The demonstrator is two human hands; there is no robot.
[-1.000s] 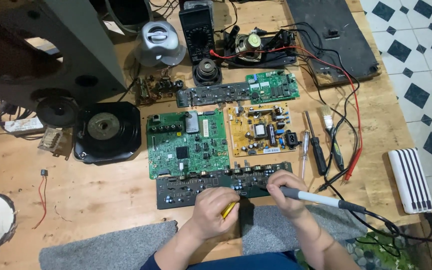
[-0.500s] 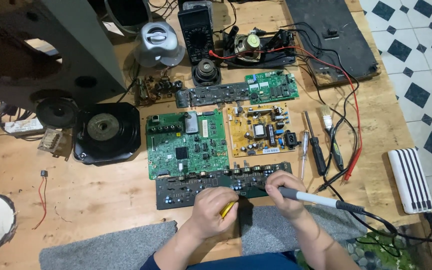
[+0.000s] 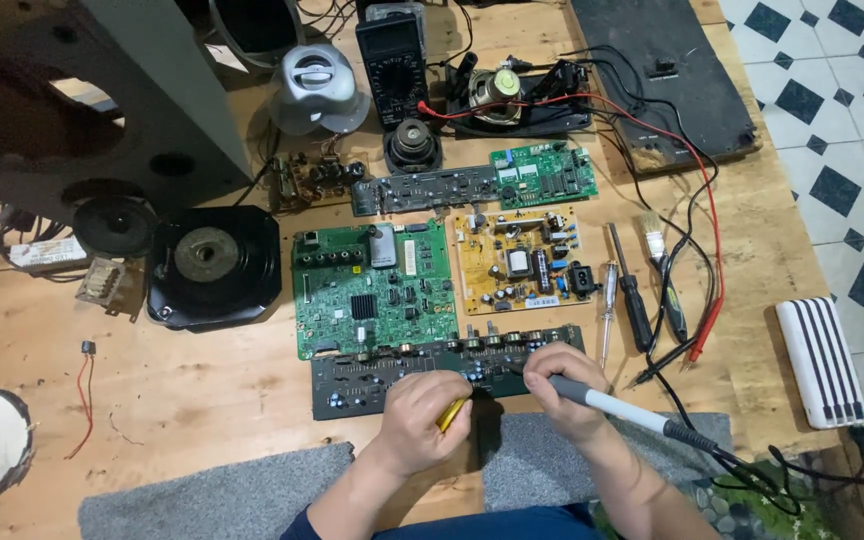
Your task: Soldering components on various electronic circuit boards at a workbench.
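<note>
Head view: long dark circuit board (image 3: 392,375), flat, studded with small knobs and capacitors, lay on the pale wooden tabletop (image 3: 202,390). Right hand (image 3: 562,390) was curled around a soldering iron (image 3: 602,402) with a grey-white smooth handle, tip down on that board's right part. Left hand (image 3: 422,420) was closed on a thin yellow tool (image 3: 452,412), just at the board's near edge. Directly behind the dark board sat a green square board (image 3: 372,290) and a yellow-tan board (image 3: 517,262). Right of it lay a black-handled screwdriver (image 3: 632,295) and a bristle brush (image 3: 662,275). Left of it stood a round black metal speaker frame (image 3: 212,265). Grey felt mat (image 3: 222,495) lay in front of it.
</note>
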